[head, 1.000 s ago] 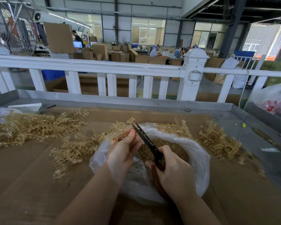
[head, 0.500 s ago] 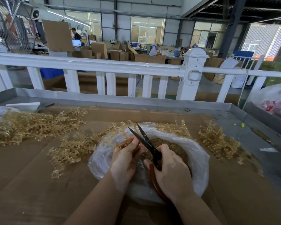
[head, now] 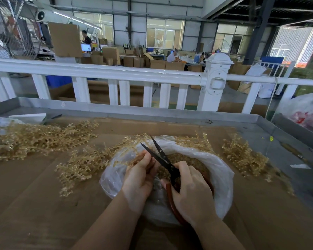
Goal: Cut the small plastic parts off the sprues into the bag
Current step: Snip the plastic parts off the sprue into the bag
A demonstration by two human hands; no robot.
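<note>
A clear plastic bag (head: 219, 170) lies open on the cardboard-covered table, with a heap of small tan cut parts (head: 177, 159) inside. My left hand (head: 139, 179) pinches a tan sprue (head: 134, 160) over the bag's left rim. My right hand (head: 190, 192) grips black scissors (head: 161, 156) by their red-brown handles. The blades stand apart, pointing up and left just above my left fingers. The sprue's tip sits at the blades; I cannot tell if it touches them.
Tan sprues lie in piles: a large one at the far left (head: 40, 138), one beside the bag (head: 83, 165), one to the right (head: 244, 156). A white railing (head: 116, 73) runs behind the metal table rim (head: 152, 114). A filled white bag (head: 307, 112) sits far right.
The scissor blades, nearly together one second ago, have opened. My left hand shifted the sprue slightly; both hands stay over the bag.
</note>
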